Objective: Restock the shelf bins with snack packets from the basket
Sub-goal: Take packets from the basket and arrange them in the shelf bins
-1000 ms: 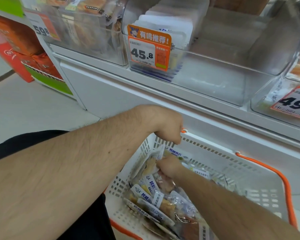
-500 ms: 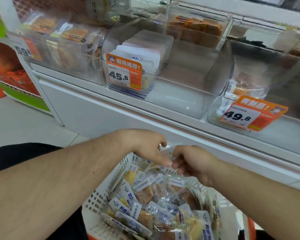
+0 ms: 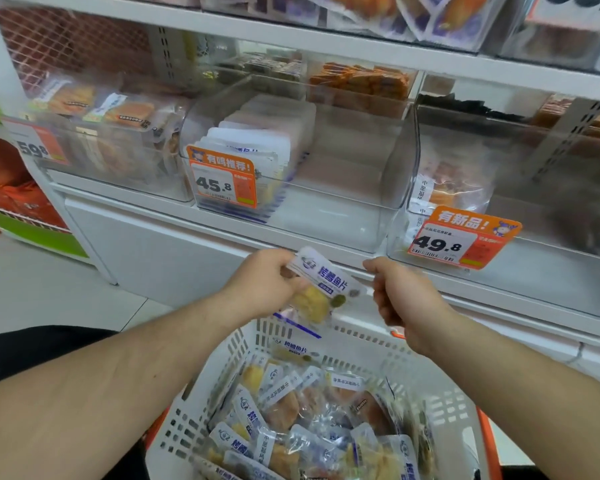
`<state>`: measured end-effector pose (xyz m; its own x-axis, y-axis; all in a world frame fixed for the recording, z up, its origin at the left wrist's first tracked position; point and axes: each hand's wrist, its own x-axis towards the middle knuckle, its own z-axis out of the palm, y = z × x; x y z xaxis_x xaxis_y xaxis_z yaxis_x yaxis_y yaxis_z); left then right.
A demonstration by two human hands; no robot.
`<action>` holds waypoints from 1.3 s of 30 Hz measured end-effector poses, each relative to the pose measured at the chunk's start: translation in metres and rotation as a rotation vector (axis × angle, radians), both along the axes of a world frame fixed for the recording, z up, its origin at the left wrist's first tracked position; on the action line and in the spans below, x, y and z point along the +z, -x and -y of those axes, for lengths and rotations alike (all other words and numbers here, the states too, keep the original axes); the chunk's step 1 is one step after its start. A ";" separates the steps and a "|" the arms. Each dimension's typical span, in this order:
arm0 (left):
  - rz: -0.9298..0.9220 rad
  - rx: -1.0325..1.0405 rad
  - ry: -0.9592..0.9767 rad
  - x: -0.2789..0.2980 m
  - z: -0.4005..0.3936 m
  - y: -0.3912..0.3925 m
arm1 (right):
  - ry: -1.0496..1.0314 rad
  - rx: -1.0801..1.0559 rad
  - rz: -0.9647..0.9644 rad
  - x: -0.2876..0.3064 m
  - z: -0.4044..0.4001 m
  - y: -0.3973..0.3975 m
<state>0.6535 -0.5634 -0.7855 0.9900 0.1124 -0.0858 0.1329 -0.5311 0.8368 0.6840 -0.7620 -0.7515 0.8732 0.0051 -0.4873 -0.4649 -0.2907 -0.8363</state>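
Left hand (image 3: 264,285) pinching a clear fish-snack packet (image 3: 321,289) above the white basket (image 3: 440,410), packet's long axis running from 10 to 4 o'clock, right hand (image 3: 400,294) at its 3 o'clock, grip curled, contents unclear, half-filled clear bin (image 3: 326,216) lying at 12 o'clock.

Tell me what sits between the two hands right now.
In the head view, one snack packet spans the gap: the left hand grips its left edge, and the right hand seems to pinch its right corner, above the basket.
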 end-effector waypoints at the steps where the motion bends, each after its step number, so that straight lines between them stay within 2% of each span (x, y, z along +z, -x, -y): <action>1: -0.023 0.044 0.137 0.004 -0.001 0.000 | 0.031 -0.016 0.065 0.000 0.002 -0.002; 3: -0.062 0.105 0.343 0.011 -0.002 -0.001 | 0.054 -0.009 0.133 -0.001 0.006 -0.006; 6: -0.099 0.138 0.498 0.016 -0.002 -0.002 | -0.047 0.119 0.088 -0.003 0.007 -0.006; 10: -0.097 0.130 0.560 0.022 -0.004 0.000 | -0.121 0.291 0.101 -0.006 0.003 -0.005; 14: 0.012 0.136 0.573 0.037 -0.009 0.002 | -0.172 0.315 0.163 0.002 -0.004 -0.004; 17: 0.084 0.211 0.653 0.055 -0.015 0.003 | -0.160 0.295 0.301 0.018 -0.008 -0.009; 22: 0.043 0.369 0.808 0.070 -0.029 0.000 | -0.159 0.186 0.560 0.053 -0.014 -0.029; 26: 0.013 0.391 0.825 0.069 -0.030 -0.001 | -0.058 0.170 0.714 0.076 -0.029 -0.047; 31: -0.009 0.357 0.790 0.069 -0.028 0.000 | 0.043 0.225 0.802 0.084 -0.050 -0.058; 39: -0.016 0.355 0.786 0.070 -0.027 -0.001 | 0.215 0.227 0.798 0.083 -0.069 -0.073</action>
